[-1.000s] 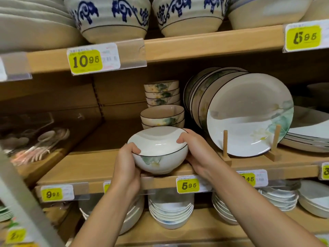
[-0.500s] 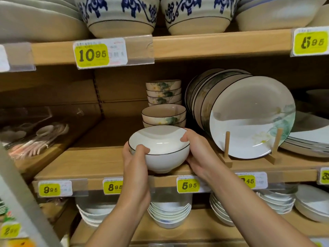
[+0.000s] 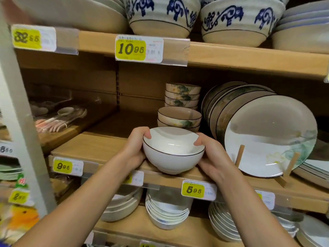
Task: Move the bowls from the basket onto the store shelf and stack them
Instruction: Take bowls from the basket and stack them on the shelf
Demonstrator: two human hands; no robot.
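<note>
I have the white bowl (image 3: 173, 150) between both hands at the front of the wooden shelf (image 3: 99, 148). It sits upright with its dark rim level. Its foot is right at the shelf's front edge, just above the yellow 5.95 price tag (image 3: 193, 190). I cannot tell whether the foot rests on the wood or hangs just over it.

My left hand (image 3: 135, 148) grips the bowl's left side, thumb hooked over the rim and fingers curled round the wall. My right hand (image 3: 211, 157) clamps the right side the same way, thumb on the rim.

Just behind the bowl stands a short stack of bowls (image 3: 179, 118) with green leaf prints, and behind that a taller stack (image 3: 182, 95). To the right, plates (image 3: 267, 136) lean on edge in a wooden stand (image 3: 240, 154), close to my right hand. Blue-patterned bowls (image 3: 160, 13) fill the shelf above.
</note>
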